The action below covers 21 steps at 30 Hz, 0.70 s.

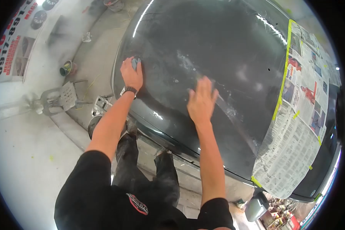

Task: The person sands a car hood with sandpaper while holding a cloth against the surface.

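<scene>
A dark grey car hood [234, 46] spreads out before me, with whitish dusty smears across its middle. Toward the hood's left edge, my left hand [131, 76], a watch at its wrist, is closed on a small blue-grey pad [135, 63]. The pad shows between thumb and forefinger, the rest hidden under the hand. My right hand [203, 101] is over the middle of the hood, palm down and holding nothing. Its fingers are stretched out, with their tips blurred by motion beside the pale smears.
Newspaper [291, 153] edged with yellow-green tape [281, 88] covers the windshield area at right. A side mirror [256, 207] juts out below. Left of the car stand a plastic chair [68, 96], a bucket [73, 68] and a fan [35, 105]. Another bucket [114, 4] is farther back.
</scene>
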Motion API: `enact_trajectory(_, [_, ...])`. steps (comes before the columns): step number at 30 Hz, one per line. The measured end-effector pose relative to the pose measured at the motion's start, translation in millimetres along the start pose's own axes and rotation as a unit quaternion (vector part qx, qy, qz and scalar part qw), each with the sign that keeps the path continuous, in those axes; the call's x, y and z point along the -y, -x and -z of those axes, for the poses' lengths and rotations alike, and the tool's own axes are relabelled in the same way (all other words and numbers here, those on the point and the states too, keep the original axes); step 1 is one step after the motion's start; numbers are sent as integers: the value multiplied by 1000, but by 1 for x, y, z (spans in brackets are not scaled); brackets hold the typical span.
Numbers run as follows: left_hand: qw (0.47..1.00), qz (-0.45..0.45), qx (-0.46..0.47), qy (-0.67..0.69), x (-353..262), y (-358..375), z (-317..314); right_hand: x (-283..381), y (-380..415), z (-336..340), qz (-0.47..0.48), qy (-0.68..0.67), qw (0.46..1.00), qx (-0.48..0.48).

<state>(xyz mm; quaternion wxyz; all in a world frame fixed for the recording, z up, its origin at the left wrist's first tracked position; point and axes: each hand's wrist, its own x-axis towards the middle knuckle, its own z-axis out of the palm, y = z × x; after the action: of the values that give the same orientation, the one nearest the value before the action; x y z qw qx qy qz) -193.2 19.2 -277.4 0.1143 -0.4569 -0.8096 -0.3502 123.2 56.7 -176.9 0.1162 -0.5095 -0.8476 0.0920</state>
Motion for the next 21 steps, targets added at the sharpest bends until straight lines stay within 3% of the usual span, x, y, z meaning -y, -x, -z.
enact_trajectory(4, [998, 45, 21, 33, 9, -6, -1, 71, -89, -69, 22, 27, 999, -42])
enact_trajectory(6, [995, 82, 24, 43, 9, -19, -4, 58, -93, -61, 70, 5, 997, -19])
enact_trajectory(7, [996, 71, 28, 47, 11, -22, -4, 51, -92, -55, 96, -10, 995, -3])
enact_trajectory(10, [996, 74, 27, 37, 15, -26, -6, 28, -39, -2, 34, -1, 995, 96])
enact_trajectory(13, [989, 128, 22, 66, 11, -29, -3, 28, -8, -4, -16, 23, 998, 59])
enact_trajectory(15, [988, 122, 33, 83, 14, -24, -1, 62, -32, -25, -42, 48, 998, 26])
enact_trajectory(19, [986, 125, 38, 102, 11, -30, 4, 142, -148, -97, 51, -12, 999, -8])
enact_trajectory(21, [986, 137, 45, 87, 8, -30, 2, 138, -172, -102, 87, -16, 996, 6])
